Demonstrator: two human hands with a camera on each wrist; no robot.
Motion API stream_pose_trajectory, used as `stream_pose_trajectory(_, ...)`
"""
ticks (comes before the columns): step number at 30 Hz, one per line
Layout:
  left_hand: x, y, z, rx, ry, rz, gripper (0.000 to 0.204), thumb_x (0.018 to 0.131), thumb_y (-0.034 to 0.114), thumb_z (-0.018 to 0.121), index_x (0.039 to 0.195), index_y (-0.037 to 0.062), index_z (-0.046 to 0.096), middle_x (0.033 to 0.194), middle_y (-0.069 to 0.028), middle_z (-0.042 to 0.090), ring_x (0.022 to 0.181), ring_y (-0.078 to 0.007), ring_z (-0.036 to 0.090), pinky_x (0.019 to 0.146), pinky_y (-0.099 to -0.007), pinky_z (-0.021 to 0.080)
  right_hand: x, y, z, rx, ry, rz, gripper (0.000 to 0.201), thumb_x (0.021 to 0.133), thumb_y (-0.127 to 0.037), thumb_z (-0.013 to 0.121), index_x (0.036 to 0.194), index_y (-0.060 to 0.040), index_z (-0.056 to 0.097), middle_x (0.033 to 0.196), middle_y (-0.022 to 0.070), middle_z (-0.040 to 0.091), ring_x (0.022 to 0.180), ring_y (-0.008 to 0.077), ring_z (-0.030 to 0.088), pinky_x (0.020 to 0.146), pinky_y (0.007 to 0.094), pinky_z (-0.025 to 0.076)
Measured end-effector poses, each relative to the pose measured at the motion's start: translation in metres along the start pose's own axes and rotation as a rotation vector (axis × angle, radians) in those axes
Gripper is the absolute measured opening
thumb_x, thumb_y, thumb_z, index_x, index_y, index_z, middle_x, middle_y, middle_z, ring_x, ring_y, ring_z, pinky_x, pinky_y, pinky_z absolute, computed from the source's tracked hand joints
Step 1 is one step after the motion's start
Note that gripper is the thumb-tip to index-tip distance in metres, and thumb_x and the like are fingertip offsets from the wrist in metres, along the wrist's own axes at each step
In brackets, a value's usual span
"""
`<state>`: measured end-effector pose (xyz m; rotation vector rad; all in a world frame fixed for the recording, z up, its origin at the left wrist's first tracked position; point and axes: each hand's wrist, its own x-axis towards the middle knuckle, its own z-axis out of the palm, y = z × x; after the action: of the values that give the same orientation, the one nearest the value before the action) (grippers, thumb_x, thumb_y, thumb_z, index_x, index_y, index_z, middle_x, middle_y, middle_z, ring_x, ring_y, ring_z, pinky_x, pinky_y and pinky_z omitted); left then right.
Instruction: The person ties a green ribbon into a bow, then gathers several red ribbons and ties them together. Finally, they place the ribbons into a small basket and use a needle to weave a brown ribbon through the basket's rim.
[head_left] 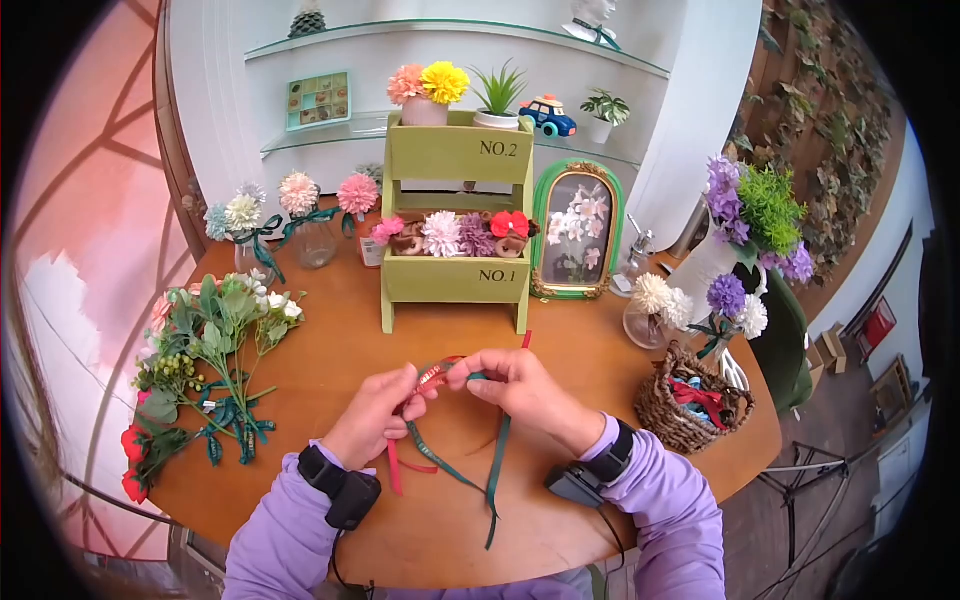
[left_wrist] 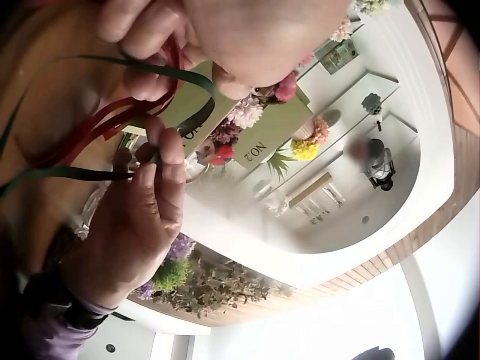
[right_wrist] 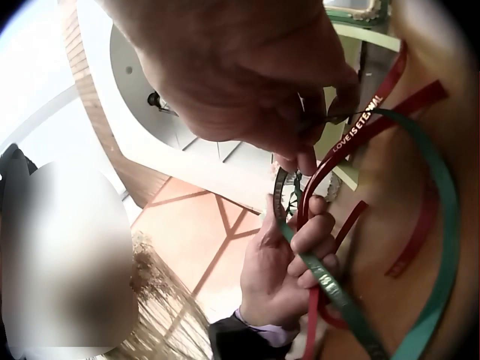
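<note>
Near middle of the bench (head_left: 560, 350): two ribbons are held just above the wood, one red ribbon (head_left: 432, 376), one green ribbon (head_left: 497, 460).
Left hand (head_left: 372, 415): fingers are curled, both ribbons pinched.
Right hand (head_left: 520, 385): the ribbons are pinched at the fingertips, close to the left.
Progress: a loop seems begun; no knot is seen, and the tails lie loose.
Count: two ribbons, one basket (head_left: 690, 415) at right, one green stand (head_left: 457, 215) at far middle.

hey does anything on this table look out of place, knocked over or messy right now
Nothing looks spilled, tipped or broken. The loosest spot is the bunch of flowers and greenery lying flat near the table's left edge. The left hand and right hand pinch red and green ribbons whose ends trail over the tabletop.
</note>
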<state>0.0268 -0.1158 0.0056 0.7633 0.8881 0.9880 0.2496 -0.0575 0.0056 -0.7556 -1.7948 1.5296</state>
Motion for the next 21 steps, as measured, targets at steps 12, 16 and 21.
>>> stream_pose_trajectory(12, -0.003, -0.015, 0.006, 0.873, -0.153, 0.382, 0.022, 0.099, 0.018, 0.052, 0.089, 0.0026, 0.064, 0.064, 0.0025, 0.052, 0.060, -0.0042, 0.045, 0.053, -0.0216, 0.034, -0.021, -0.001, 0.001, -0.401, -0.297, 0.088, 0.029, 0.093, -0.025, 0.063, 0.104, 0.0017, 0.059, 0.087, 0.0191, 0.066, 0.081, 0.0327, 0.065, 0.073, 0.0396, 0.049)
stream_pose_trajectory(16, -0.005, -0.002, 0.007, 0.597, -0.145, -0.052, 0.025, 0.099, 0.019, 0.052, 0.085, 0.0008, 0.060, 0.061, 0.0054, 0.045, 0.053, -0.0036, 0.038, 0.047, -0.0218, 0.028, -0.044, -0.014, -0.034, -0.446, -0.238, 0.015, 0.032, 0.097, -0.031, 0.055, 0.088, -0.0010, 0.064, 0.075, 0.0168, 0.063, 0.072, 0.0284, 0.060, 0.070, 0.0398, 0.048)
stream_pose_trajectory(21, 0.009, 0.000, 0.019, 0.658, -0.220, -0.070, 0.025, 0.100, 0.019, 0.051, 0.085, 0.0012, 0.059, 0.061, 0.0072, 0.038, 0.052, -0.0037, 0.032, 0.047, -0.0212, 0.024, -0.084, -0.031, -0.071, -0.468, -0.124, 0.164, 0.035, 0.099, -0.032, 0.051, 0.087, -0.0021, 0.064, 0.075, 0.0135, 0.062, 0.070, 0.0238, 0.057, 0.070, 0.0371, 0.047)
